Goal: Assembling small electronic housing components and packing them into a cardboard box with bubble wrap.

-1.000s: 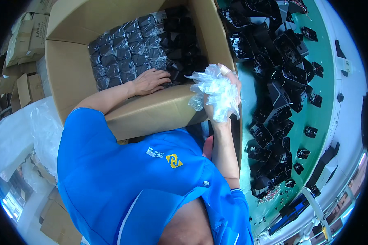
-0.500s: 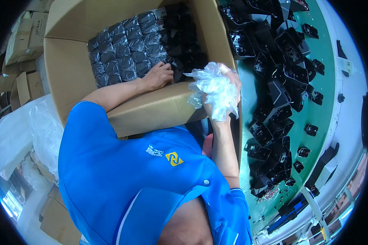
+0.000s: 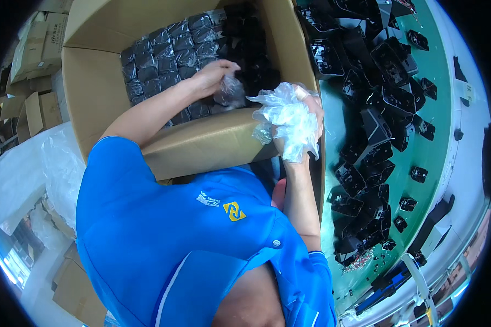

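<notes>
My left hand (image 3: pixel 211 72) reaches into a large open cardboard box (image 3: pixel 202 146) and grips a small black part wrapped in a clear bag (image 3: pixel 230 92), lifted just above the rows of bagged black parts (image 3: pixel 169 54) packed inside. My right hand (image 3: pixel 312 104) is at the box's right near corner, closed on a crumpled bunch of clear plastic bags (image 3: pixel 286 117). Loose dark parts fill the box's far right portion (image 3: pixel 251 38).
To the right, a green table (image 3: pixel 444 109) carries a heap of unbagged black plastic parts (image 3: pixel 376 87) and several single ones along its edge. Flattened cartons (image 3: pixel 27 54) and white plastic sheeting (image 3: pixel 22 174) lie to the left. My blue shirt (image 3: pixel 174 245) fills the foreground.
My left hand slid right across the bagged rows and has picked up one bagged part. My right hand with the bunch of bags has stayed at the box corner.
</notes>
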Demonstrator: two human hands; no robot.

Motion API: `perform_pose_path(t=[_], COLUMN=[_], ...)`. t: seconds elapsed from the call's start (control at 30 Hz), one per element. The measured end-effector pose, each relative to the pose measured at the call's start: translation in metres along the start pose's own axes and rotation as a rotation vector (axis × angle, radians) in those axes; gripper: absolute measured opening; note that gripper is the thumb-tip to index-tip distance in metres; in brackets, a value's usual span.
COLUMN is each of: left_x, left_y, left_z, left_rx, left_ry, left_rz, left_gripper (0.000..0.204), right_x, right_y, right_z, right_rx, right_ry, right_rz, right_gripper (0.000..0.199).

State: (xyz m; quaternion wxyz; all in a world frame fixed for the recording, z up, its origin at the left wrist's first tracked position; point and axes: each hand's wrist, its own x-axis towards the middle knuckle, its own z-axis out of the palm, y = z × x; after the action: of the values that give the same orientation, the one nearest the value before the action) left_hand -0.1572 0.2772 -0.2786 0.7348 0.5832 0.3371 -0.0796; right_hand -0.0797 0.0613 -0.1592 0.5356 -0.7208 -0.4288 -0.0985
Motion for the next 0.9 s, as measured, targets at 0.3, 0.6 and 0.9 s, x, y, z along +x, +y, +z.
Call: perform_pose_path(t=[0.3, 0.6, 0.9], left_x=[0.019, 0.018, 0.012], left_y=[-0.016, -0.036, -0.055], left_z=[-0.025, -0.038, -0.041], left_rx=[0.73, 1.632, 1.461], left_ry=[0.071, -0.134, 0.062], left_rz=[0.329, 0.404, 0.753], left_gripper=[0.025, 0.019, 0.02], right_x=[-0.003, 0.003, 0.002], right_y=[0.006, -0.002, 0.004], right_z=[0.002, 0.001, 0.004], right_rx=[-0.057, -0.111, -0.102], right_ry=[0.049, 0.009, 0.043], right_rz=[0.017, -0.044, -0.088], right_gripper=[0.055, 0.05, 0.05])
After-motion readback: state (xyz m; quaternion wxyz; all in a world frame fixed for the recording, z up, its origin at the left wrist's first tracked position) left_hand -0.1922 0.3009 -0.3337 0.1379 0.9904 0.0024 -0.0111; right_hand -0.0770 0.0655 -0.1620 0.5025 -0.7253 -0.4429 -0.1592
